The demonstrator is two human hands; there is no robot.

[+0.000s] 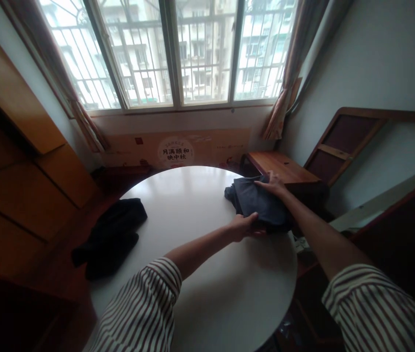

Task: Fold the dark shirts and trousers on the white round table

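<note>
A folded dark grey-blue garment lies at the right rim of the white round table, stacked on more dark cloth. My left hand grips its near edge, thumb on top and fingers underneath. At the far right edge, my right hand pinches the cloth between thumb and fingers. What kind of garment it is cannot be made out. Over the table's left rim hangs a black garment, crumpled and apart from both hands.
Behind the table on the right stands a wooden side table. A printed cardboard panel leans below the barred window. Orange-brown cabinets line the left side, and a wooden-framed panel rests against the right wall.
</note>
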